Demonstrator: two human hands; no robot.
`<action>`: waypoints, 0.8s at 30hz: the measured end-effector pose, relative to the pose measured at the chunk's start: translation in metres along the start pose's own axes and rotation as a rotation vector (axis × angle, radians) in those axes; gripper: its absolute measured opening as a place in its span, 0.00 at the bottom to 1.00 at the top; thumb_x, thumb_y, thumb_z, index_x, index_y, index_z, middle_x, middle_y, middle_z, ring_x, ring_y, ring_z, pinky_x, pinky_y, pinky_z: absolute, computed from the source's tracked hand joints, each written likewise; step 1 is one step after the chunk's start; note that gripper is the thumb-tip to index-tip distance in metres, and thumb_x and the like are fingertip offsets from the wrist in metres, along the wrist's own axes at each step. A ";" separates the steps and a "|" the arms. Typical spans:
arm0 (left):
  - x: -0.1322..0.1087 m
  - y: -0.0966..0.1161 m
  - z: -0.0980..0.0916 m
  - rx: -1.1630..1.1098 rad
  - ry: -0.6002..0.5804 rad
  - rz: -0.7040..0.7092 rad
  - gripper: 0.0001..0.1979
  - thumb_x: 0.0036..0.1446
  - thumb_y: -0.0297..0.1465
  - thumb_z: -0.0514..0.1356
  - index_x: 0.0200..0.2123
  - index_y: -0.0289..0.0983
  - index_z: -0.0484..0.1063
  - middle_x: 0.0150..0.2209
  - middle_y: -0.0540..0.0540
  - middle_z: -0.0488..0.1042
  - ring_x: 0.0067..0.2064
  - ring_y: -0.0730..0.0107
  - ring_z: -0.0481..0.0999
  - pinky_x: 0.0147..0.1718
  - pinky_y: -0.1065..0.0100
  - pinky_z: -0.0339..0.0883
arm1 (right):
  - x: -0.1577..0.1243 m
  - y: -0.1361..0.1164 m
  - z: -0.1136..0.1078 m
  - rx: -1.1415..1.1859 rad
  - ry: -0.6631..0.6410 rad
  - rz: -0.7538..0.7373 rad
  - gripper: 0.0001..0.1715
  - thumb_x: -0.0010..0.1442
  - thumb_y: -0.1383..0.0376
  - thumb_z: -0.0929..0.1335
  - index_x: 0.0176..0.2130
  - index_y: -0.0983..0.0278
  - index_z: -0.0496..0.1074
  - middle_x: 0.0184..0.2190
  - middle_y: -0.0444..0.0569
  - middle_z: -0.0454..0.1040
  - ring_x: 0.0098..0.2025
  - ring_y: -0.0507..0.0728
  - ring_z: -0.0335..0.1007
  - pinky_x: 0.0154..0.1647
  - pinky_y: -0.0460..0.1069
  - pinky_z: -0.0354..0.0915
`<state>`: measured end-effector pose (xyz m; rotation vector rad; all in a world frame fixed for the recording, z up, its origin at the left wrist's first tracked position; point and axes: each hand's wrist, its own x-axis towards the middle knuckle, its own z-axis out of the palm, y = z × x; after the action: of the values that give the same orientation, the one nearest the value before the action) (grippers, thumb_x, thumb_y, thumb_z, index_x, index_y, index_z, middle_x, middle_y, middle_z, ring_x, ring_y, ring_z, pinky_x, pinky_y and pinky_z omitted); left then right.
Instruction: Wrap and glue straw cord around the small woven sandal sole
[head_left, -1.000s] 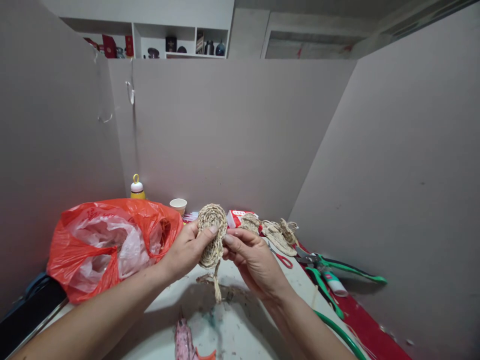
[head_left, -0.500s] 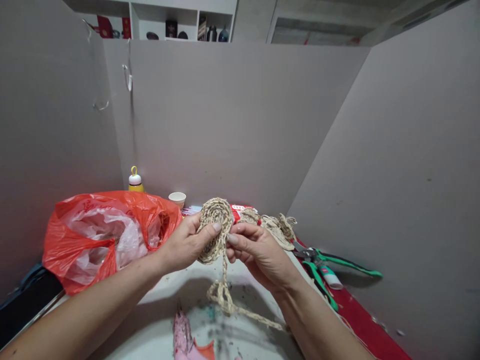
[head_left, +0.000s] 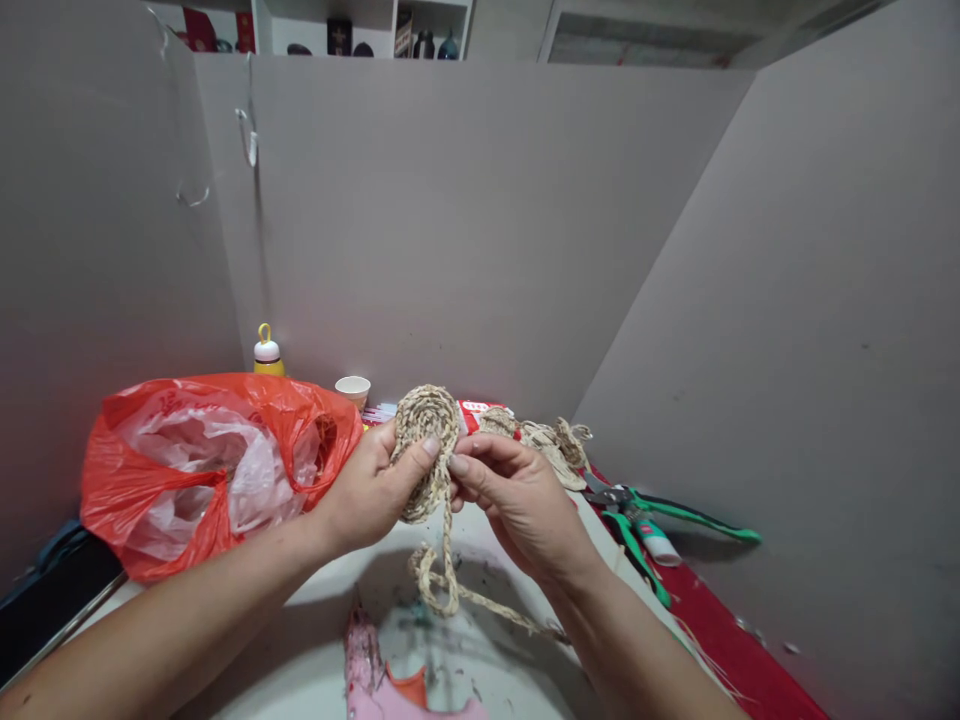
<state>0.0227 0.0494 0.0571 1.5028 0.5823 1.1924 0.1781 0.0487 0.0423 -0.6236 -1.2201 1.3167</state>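
An oval coil of braided straw cord (head_left: 425, 430) is held upright above the table. My left hand (head_left: 375, 485) grips its left side, thumb across the front. At the coil's right edge my right hand (head_left: 510, 490) has its thumb and index finger pinched together; whether cord lies between them is hidden. From the coil's lower right a braided tail (head_left: 448, 540) hangs down, loops near the table and runs right, beneath my right forearm.
A red plastic bag (head_left: 150, 440) stands left, a yellow bottle (head_left: 268, 355) and paper cup (head_left: 352, 390) behind. Straw bundles (head_left: 551, 450) and green-handled cutters (head_left: 637, 510) lie right. A pink object (head_left: 375, 680) is at the front. Grey panels (head_left: 450, 220) enclose the table.
The view has tilted and shifted slightly. My hands keep nearly the same hold on the coil. The hanging tail's loop has changed shape and now looks more open.
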 end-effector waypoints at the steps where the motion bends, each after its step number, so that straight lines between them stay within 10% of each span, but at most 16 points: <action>1: 0.000 0.001 0.000 -0.002 0.006 0.004 0.14 0.57 0.40 0.61 0.30 0.35 0.69 0.23 0.50 0.72 0.23 0.75 0.70 0.22 0.74 0.61 | 0.000 0.000 0.000 -0.004 -0.002 -0.008 0.08 0.47 0.62 0.79 0.26 0.62 0.79 0.20 0.42 0.76 0.22 0.49 0.69 0.24 0.44 0.69; 24: -0.002 0.003 0.001 0.093 0.080 -0.045 0.15 0.58 0.42 0.60 0.34 0.35 0.68 0.26 0.50 0.72 0.26 0.73 0.69 0.25 0.72 0.62 | 0.002 0.006 0.004 0.131 0.041 0.004 0.08 0.43 0.63 0.80 0.24 0.60 0.79 0.19 0.40 0.76 0.21 0.49 0.70 0.23 0.44 0.68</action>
<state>0.0220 0.0462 0.0594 1.5173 0.7302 1.2091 0.1715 0.0505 0.0393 -0.5570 -1.0902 1.3682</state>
